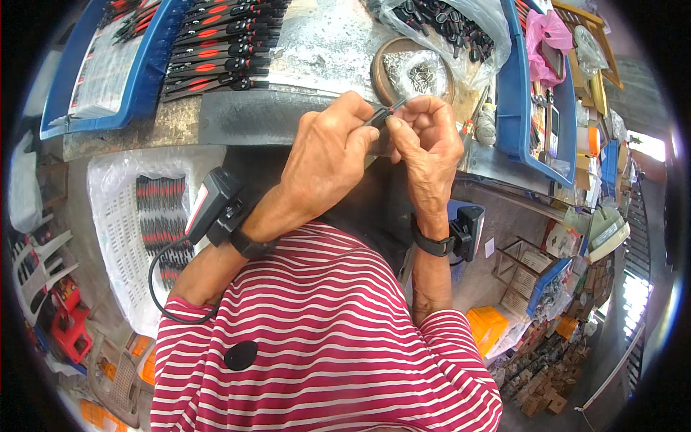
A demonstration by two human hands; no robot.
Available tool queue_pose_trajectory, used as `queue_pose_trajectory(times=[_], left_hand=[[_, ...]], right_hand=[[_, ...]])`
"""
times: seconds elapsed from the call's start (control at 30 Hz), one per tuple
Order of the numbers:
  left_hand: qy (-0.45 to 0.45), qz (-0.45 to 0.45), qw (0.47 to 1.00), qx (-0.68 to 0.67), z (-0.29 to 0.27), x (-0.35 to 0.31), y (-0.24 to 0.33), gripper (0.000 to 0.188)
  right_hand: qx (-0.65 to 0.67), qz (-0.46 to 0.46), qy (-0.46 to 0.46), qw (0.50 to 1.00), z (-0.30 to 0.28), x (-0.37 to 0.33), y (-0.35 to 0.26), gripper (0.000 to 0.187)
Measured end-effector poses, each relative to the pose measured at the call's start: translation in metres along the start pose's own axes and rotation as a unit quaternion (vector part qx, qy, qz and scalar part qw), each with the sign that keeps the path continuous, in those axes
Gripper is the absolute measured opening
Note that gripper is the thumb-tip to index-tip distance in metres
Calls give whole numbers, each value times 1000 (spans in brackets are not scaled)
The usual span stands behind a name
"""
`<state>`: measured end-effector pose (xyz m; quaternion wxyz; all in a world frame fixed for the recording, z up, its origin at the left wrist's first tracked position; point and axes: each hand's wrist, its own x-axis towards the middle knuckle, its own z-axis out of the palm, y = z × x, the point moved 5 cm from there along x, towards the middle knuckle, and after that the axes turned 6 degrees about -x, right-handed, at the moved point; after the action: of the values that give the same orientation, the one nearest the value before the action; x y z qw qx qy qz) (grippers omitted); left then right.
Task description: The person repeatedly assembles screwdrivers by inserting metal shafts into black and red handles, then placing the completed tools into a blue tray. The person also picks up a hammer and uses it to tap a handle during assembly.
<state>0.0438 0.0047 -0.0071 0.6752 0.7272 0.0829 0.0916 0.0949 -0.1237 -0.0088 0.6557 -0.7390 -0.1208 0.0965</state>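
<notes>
My left hand (322,155) is closed around a slim dark piece (377,116) with a red mark near its tip, held just off the table's front edge. With thumb and forefinger, my right hand (430,147) pinches the tip end of that same piece; a thin light-coloured part sticks out there, too small to name. Behind the fingers, a round brown bowl (379,81) contains a clear bag of small metal pieces (422,75). Further left on the table lies a stack of slim black tools with red ovals (214,54).
A clear bag of small black parts (448,30) lies beyond the bowl. Blue trays flank the worktop, one left (144,90), one right (512,108). Below the table at left, a white plastic-lined basket (115,223) holds rows of black-and-red tools (162,216). Cartons crowd the floor at right.
</notes>
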Motion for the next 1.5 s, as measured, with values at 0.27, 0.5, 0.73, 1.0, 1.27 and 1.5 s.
queue_pose_trajectory(times=[0.27, 0.5, 0.73, 1.0, 1.27, 1.5], left_hand=[[-29, -18, 999, -38, 3, -1, -2, 10], [-111, -133, 973, -154, 0, -2, -13, 13], [-144, -161, 952, -217, -2, -5, -9, 22], [-208, -184, 923, -265, -7, -8, -2, 22], [-204, -102, 959, -169, -3, -7, -4, 22], [-98, 139, 980, 99, -6, -11, 12, 20]], right_hand=[[79, 33, -23, 996, 5, -3, 4, 27], [105, 55, -82, 990, 3, -3, 10, 22], [169, 64, -142, 973, 3, -8, 17, 23], [269, 50, -173, 946, 6, -11, 18, 22], [260, 45, -176, 948, 7, -12, 17, 21], [245, 37, -162, 955, 7, -13, 21, 21]])
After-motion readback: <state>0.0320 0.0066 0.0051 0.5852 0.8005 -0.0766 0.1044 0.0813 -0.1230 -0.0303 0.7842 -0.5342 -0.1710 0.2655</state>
